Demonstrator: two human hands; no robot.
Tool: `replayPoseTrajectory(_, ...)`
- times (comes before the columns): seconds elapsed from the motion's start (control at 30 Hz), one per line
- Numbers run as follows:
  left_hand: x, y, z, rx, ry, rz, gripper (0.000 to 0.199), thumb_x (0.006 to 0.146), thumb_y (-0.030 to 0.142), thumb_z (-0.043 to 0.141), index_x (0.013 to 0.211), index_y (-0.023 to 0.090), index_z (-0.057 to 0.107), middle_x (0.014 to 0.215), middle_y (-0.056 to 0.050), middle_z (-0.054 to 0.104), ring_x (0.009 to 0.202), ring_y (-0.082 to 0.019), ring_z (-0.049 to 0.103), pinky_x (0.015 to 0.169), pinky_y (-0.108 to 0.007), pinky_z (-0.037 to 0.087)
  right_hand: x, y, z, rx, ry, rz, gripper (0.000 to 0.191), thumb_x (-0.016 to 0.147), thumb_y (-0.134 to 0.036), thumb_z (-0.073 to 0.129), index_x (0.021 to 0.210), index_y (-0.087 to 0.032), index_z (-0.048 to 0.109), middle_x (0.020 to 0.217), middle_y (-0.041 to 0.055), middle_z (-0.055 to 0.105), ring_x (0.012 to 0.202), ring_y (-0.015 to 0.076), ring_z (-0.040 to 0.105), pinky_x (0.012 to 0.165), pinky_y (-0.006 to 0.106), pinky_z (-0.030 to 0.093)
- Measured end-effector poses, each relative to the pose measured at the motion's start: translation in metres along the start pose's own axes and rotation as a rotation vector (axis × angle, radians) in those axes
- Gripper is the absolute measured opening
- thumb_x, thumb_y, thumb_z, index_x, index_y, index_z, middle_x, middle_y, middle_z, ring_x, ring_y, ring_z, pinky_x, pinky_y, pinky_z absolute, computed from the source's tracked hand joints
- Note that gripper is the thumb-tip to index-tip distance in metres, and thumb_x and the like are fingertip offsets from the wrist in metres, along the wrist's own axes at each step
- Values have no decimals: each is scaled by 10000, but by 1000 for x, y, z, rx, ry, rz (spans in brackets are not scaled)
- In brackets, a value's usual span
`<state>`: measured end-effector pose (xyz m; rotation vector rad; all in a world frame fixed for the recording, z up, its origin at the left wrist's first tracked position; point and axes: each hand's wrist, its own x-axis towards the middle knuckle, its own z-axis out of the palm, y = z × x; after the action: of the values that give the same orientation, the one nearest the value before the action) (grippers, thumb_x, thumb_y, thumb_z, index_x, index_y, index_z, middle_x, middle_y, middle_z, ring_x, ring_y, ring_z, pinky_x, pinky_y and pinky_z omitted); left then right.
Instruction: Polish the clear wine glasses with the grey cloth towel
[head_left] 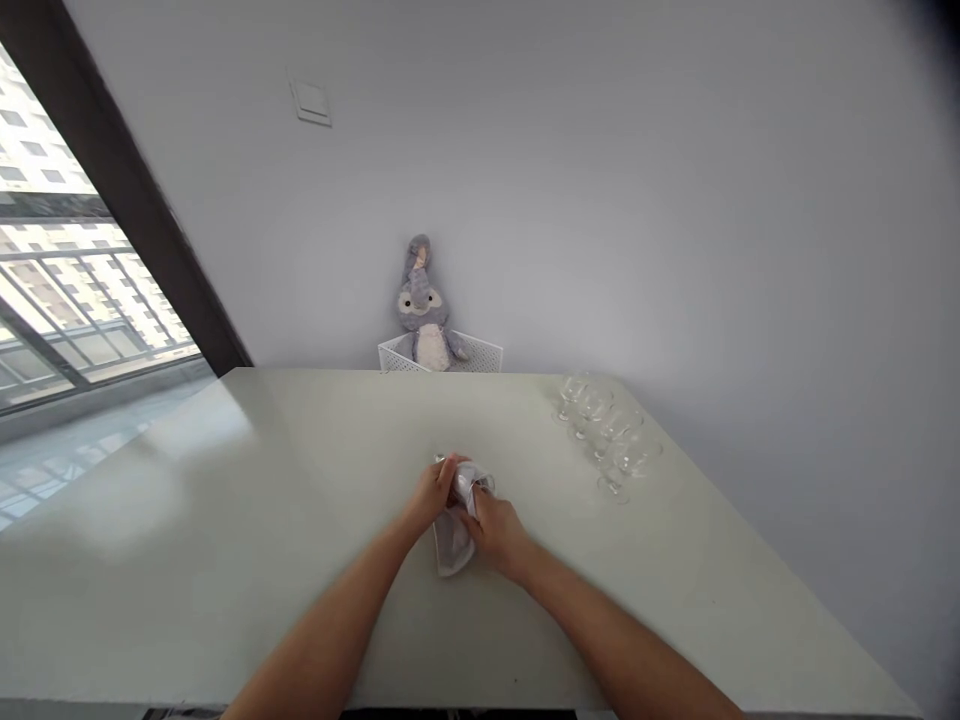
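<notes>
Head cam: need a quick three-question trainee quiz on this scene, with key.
1. True or false: the left hand and the right hand are both gripping the grey cloth.
2. What sits in the white basket behind the table?
3. Fill in the blank: in this view, the stemmed glasses stand to the ___ of the hands.

Key: 1. True. 2. A stuffed toy. 3. Right.

- A pale, smooth tabletop (pixel 300 590) is lit along its left side by a soft patch of daylight.
- A row of clear stemmed glasses (pixel 607 430) is stood near the right edge, set close together.
- A grey-white cloth (pixel 454 548) is bunched around a glass (pixel 488 484) near the middle, its lower end hanging at or just above the surface.
</notes>
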<state>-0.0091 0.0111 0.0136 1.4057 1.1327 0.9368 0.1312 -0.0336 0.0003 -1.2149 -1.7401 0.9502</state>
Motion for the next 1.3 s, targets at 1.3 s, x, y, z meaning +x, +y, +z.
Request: replayPoseTrajectory(1.3, -1, -3, 9, -184, 32, 251, 491, 650, 318, 659, 1110, 207, 531, 1048, -84, 569, 867, -178, 554, 770, -305, 460, 11, -10, -13, 884, 152, 258, 318, 711, -438, 563, 859, -158, 596, 671, 33, 619, 559, 155, 544, 530, 270, 424)
